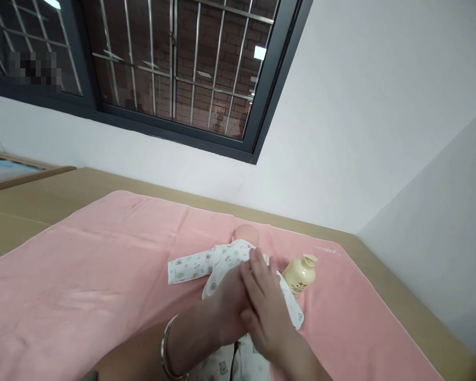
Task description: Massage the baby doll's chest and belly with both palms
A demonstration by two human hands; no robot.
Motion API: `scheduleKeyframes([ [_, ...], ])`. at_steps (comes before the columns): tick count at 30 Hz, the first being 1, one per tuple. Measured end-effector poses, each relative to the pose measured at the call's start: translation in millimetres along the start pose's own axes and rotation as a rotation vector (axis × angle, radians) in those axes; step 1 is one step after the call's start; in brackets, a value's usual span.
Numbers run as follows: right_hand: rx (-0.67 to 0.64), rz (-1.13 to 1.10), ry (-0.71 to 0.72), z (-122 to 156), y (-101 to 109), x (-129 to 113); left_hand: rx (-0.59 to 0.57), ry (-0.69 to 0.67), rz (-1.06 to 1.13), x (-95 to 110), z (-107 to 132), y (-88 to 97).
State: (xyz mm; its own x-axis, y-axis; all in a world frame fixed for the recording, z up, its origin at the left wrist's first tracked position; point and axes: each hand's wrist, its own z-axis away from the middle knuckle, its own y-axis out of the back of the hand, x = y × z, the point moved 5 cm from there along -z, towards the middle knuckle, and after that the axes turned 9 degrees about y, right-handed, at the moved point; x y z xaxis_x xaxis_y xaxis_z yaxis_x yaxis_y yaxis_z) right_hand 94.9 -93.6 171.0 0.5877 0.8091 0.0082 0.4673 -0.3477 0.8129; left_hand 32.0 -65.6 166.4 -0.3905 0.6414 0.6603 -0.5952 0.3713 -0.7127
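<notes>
My left hand (233, 301), with a silver bangle (165, 346) on its wrist, is pressed palm to palm against my right hand (266, 307). The right hand's fingers lie straight and flat over the left, hiding most of the left fingers. Nothing shows between the palms. Below them a baby doll (246, 234) lies on a pink mat (115, 248), dressed in a white printed outfit (192, 266). Its head points away from me, and my hands cover much of its chest. Just right of my hands is a pale yellow pump bottle (300, 275).
Beneath the mat is a wooden tabletop (99, 182) that meets a white wall (321, 132). A dark-framed window (257, 127) with metal bars sits above it. At the far left is a wooden-edged item (27, 177) with something light blue inside.
</notes>
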Motion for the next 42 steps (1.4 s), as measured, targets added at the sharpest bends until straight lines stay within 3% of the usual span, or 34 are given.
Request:
scheduleKeyframes([
  [4,0.043,0.082,-0.161,1,9,22,-0.174,0.048,0.09,10,25,-15.4],
  [9,0.027,0.04,-0.04,3,-7,-15,-0.109,-0.05,0.141,25,30,3.0],
  [12,0.013,0.04,0.077,7,-16,-38,-0.128,-0.089,0.192,13,19,9.3],
  [15,0.005,0.059,0.144,10,-12,-44,-0.192,-0.07,0.185,-11,6,5.2],
  [18,-0.023,0.047,0.124,8,2,-33,-0.12,-0.034,0.18,-32,1,-2.0],
  [20,-0.018,0.042,0.038,6,13,-15,-0.146,0.016,0.179,-36,4,-13.1],
  [23,0.016,0.061,-0.121,4,23,14,-0.241,0.045,0.162,-22,18,-26.9],
  [26,0.04,0.073,-0.21,4,21,28,-0.271,0.061,0.113,3,30,-23.5],
  [30,0.027,0.057,-0.127,0,7,5,-0.236,-0.047,0.126,31,37,-3.6],
  [33,0.016,0.011,-0.048,0,-1,-24,-0.225,-0.144,0.134,37,36,3.8],
  [38,0.022,0.051,0.087,5,-6,-47,-0.157,-0.146,0.082,10,22,7.0],
  [42,0.035,0.13,0.209,6,-1,-46,-0.054,-0.117,0.04,-25,8,10.5],
])
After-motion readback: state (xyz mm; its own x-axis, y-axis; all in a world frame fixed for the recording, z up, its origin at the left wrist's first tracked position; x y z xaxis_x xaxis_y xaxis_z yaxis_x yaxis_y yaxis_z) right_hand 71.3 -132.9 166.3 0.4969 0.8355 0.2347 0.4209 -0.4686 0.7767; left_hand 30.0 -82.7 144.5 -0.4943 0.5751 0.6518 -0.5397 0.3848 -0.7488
